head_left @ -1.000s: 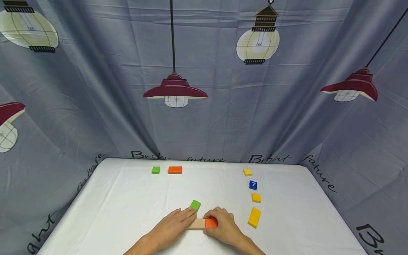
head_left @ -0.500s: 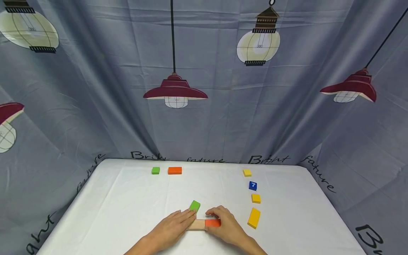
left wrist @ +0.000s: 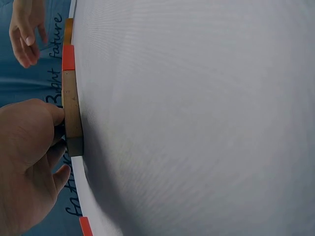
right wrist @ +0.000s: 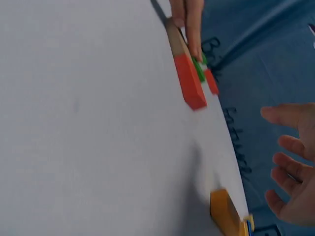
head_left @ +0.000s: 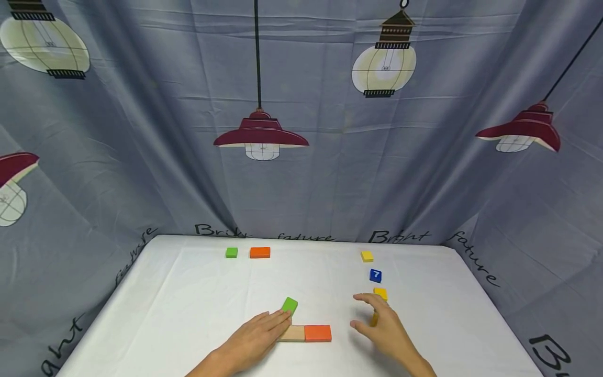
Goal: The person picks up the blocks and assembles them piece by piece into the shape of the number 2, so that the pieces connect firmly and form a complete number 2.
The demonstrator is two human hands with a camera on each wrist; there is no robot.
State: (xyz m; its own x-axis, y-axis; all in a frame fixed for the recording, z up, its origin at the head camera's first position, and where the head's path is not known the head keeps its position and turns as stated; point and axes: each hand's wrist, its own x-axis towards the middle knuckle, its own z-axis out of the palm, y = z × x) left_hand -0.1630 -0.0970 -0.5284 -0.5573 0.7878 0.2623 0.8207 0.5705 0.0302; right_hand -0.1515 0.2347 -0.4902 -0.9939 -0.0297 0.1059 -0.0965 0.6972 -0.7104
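My left hand [head_left: 256, 337] lies with straight fingers over a plain wooden block [head_left: 293, 333], covering its left part; its fingertips touch a tilted green block [head_left: 289, 305] just behind. End to end with the wooden block, on its right, lies an orange rectangular block [head_left: 317, 333]. My right hand [head_left: 388, 330] is empty, thumb and fingers spread apart, over a long yellow block [head_left: 375, 319] that it mostly hides in the head view. The right wrist view shows that yellow block [right wrist: 225, 211] below the spread fingers. A dark end piece [left wrist: 75, 146] adjoins the wooden block in the left wrist view.
Along the right side of the white table [head_left: 188, 303] lie a small yellow block [head_left: 380, 294], a blue block with a 7 [head_left: 375, 275] and another yellow block [head_left: 367, 256]. At the back left sit a green block [head_left: 231, 253] and an orange block [head_left: 260, 253].
My right hand has let go of the orange block and moved right to the long yellow block. The orange block stays against the wooden block. My left hand has kept its place.
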